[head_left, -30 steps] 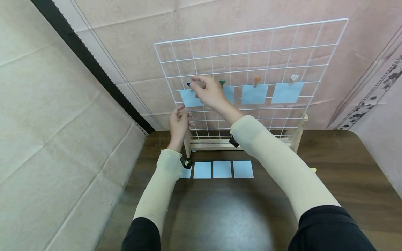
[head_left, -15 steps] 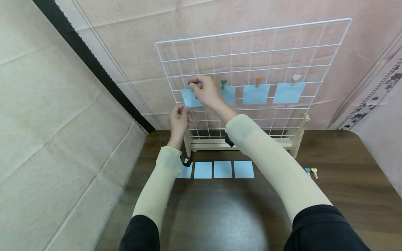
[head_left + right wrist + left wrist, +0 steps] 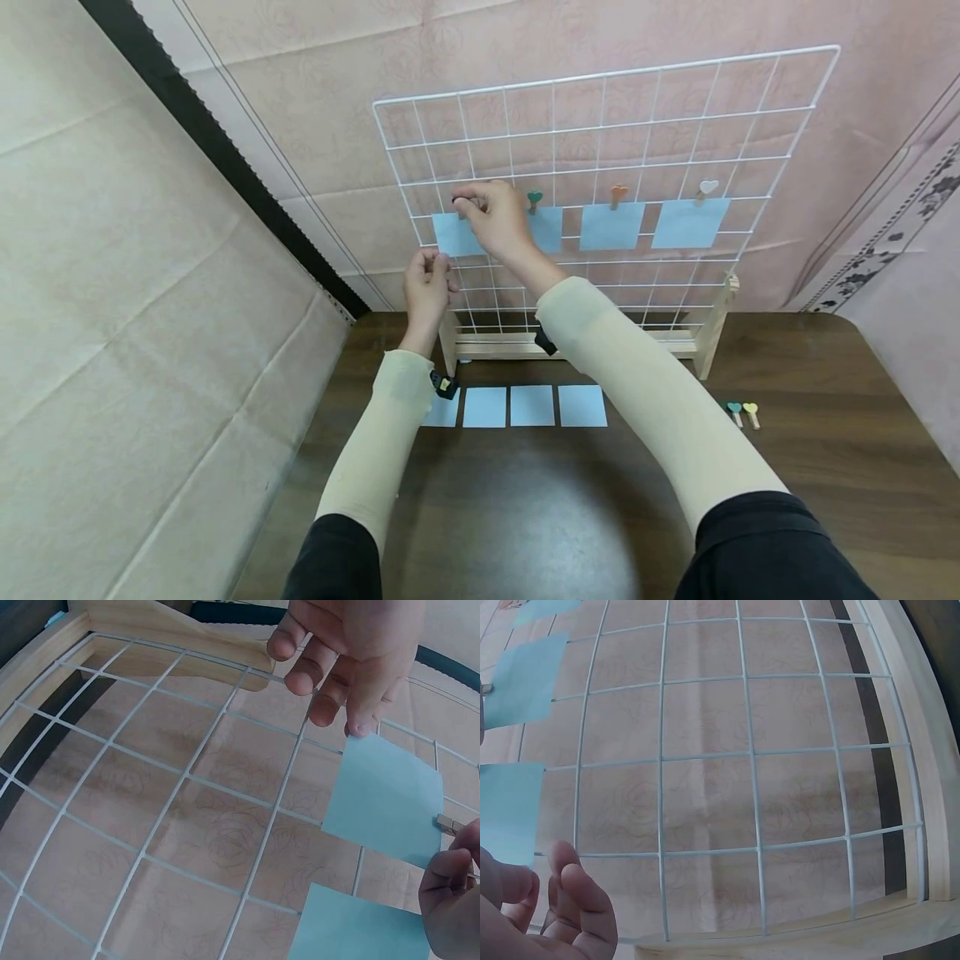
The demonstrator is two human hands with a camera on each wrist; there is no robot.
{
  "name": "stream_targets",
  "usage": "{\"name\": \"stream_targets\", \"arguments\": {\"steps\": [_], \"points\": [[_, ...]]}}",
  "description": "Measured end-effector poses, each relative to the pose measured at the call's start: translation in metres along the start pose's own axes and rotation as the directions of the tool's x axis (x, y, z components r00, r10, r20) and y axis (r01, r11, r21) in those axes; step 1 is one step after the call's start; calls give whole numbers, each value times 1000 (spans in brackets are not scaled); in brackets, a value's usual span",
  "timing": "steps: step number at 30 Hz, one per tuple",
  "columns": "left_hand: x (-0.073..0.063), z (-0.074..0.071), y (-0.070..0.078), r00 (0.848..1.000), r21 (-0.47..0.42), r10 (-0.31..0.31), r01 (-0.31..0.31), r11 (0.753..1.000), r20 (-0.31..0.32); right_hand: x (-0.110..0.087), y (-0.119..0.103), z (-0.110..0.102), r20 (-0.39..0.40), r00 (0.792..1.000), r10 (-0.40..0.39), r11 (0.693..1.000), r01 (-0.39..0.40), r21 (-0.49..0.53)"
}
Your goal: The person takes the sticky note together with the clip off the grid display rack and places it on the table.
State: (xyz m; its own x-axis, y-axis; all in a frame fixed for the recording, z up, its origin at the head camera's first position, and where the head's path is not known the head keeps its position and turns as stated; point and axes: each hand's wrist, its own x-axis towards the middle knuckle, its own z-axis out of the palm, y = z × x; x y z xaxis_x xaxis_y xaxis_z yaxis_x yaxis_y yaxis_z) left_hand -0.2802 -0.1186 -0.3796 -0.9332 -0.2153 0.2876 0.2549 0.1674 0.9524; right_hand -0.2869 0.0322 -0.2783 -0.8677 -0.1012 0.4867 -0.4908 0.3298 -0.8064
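The leftmost light-blue paper square (image 3: pixel 453 235) lies against the white wire grid (image 3: pixel 577 129). My right hand (image 3: pixel 498 221) is at its top edge, pinching a small wooden clothespin (image 3: pixel 448 823) that sits on the paper, as the right wrist view shows. The clothespin's head is mostly hidden by the fingers. Low on the same square, my left hand (image 3: pixel 426 293) pinches its bottom left corner between thumb and fingers. Three more squares hang to the right, with a green heart clothespin (image 3: pixel 534 198), an orange one (image 3: pixel 618 195) and a white one (image 3: pixel 707 188).
A wooden stand (image 3: pixel 708 329) holds the grid up on the brown table (image 3: pixel 525 508). Several blue squares (image 3: pixel 532 406) lie in a row before it, partly behind the left wrist. Two heart clothespins (image 3: pixel 751 413) lie at the right. Cloth walls (image 3: pixel 172 333) enclose the table.
My right fingers have closed over the dark blue head of the clothespin, which showed beside them earlier. The right forearm has shifted left, uncovering the clothespins on the table. The left hand barely moved.
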Motion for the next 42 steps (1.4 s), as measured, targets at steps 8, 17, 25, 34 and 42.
{"name": "stream_targets", "arguments": {"steps": [8,17,25,34,42], "points": [[-2,-1,-2,1000,17,1,-1,1000,2,-3,1,1,-67,998,-16,1000,18,26],[-6,-7,-4,1000,38,2,-2,999,-13,-12,9,3,-75,997,-10,996,17,90],[-6,-9,-5,1000,37,0,1,999,-13,-17,15,2,-65,998,-18,994,24,106],[-8,-15,-4,1000,17,3,-3,1000,18,-23,13,-3,-46,999,-5,992,11,126],[-17,-20,-3,998,40,4,-6,999,55,-32,20,-7,-83,996,-36,989,48,142]]}}
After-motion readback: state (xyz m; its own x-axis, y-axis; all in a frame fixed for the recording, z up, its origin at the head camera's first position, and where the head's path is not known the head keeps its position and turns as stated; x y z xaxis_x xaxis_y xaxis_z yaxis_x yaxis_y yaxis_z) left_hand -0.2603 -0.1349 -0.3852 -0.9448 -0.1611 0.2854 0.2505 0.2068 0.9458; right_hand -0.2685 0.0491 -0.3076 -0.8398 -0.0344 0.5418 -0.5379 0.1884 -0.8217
